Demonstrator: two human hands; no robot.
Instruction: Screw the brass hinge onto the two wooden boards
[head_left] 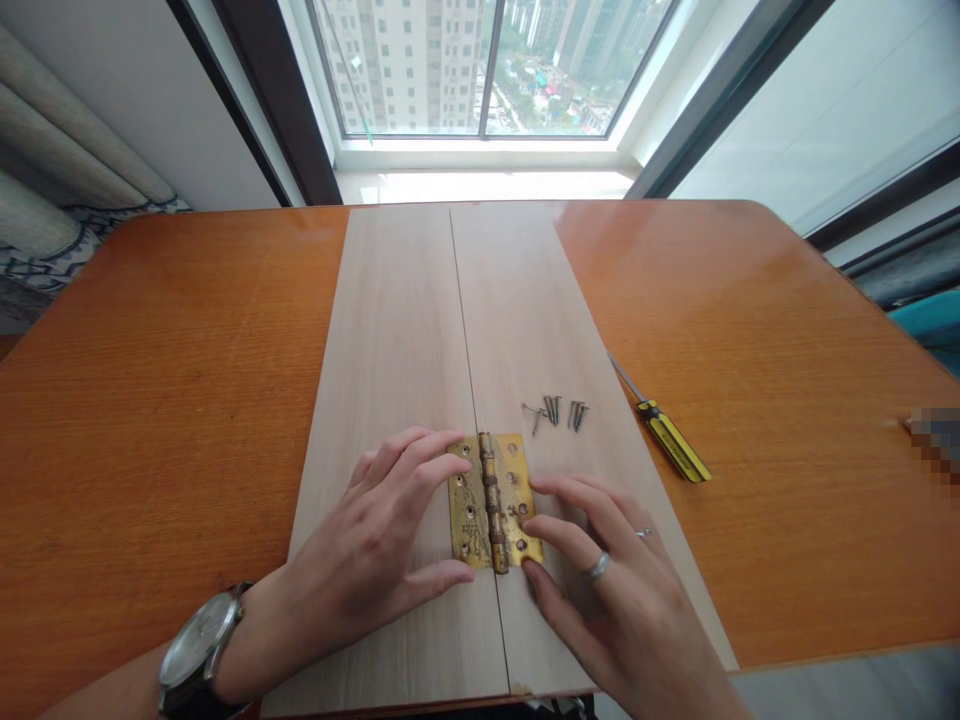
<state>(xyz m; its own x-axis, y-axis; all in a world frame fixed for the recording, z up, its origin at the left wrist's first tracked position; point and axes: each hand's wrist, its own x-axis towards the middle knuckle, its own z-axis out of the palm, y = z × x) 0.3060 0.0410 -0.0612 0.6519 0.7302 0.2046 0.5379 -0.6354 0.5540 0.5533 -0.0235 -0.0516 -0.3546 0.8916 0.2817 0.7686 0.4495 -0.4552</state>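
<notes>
1. Head view: hinge [493, 500] open across the boards' [397, 320] seam.
2. My left hand [375, 535], loosely spread, touches its nine o'clock side.
3. My right hand [619, 570], half-curled, touches three o'clock.
4. Screws [553, 410]: one o'clock.

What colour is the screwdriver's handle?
The screwdriver's handle is yellow and black, showing best in the head view.

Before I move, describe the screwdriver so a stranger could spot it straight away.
Start with the orange-brown wooden table and find the pale boards lying across it. At their right edge, the screwdriver lies at a slant. Unlike the small metal screws nearby, it's long, with a chunky yellow-and-black handle.
</notes>
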